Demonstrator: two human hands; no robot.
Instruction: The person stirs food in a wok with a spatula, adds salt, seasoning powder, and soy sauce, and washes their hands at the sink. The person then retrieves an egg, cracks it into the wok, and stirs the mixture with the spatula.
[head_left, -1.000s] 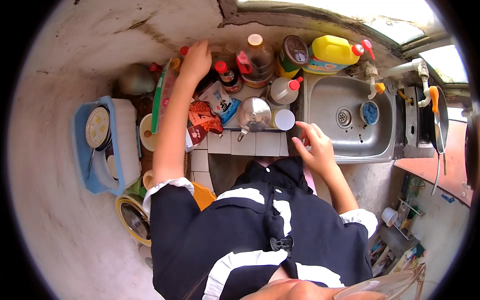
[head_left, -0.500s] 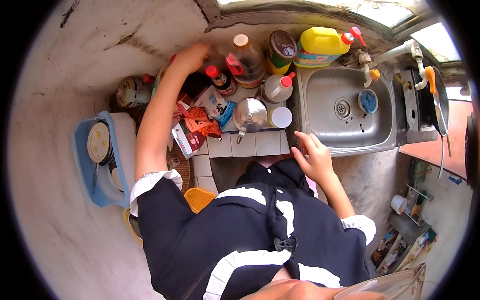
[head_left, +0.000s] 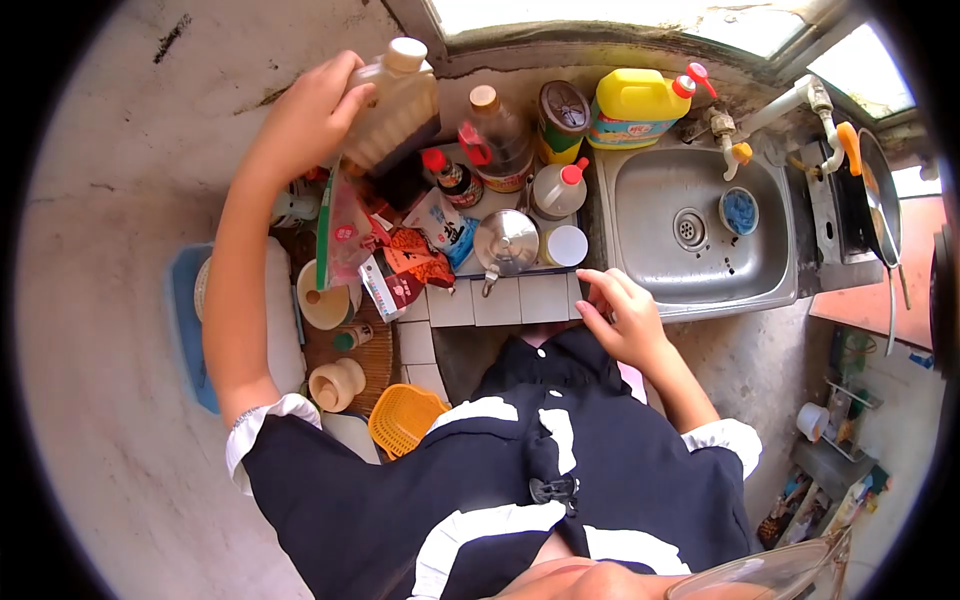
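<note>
My left hand (head_left: 308, 122) is closed on a large clear plastic jug (head_left: 398, 118) with a white cap and dark liquid low inside. The jug is raised above the back left of the counter, and its bottom is partly hidden behind seasoning bags. Just below it are an orange-red seasoning bag (head_left: 418, 258) and a white-and-blue bag (head_left: 440, 225). A small red-capped bottle (head_left: 455, 180) stands to the right. My right hand (head_left: 628, 325) is at the counter's front edge by the sink corner, thumb and fingers apart, holding nothing.
A steel sink (head_left: 640, 250) holds a small bowl (head_left: 739, 210) with something blue in it. Behind the counter stand a big oil bottle (head_left: 505, 150) and a yellow jug (head_left: 640, 105). A lidded metal pot (head_left: 506, 242) sits near the front edge. An orange basket (head_left: 405, 418) is lower left.
My left hand has come up and left from behind the bottles, lifting the jug into view. More items on the left now show. My right hand has barely moved, its fingers slightly more curled.
</note>
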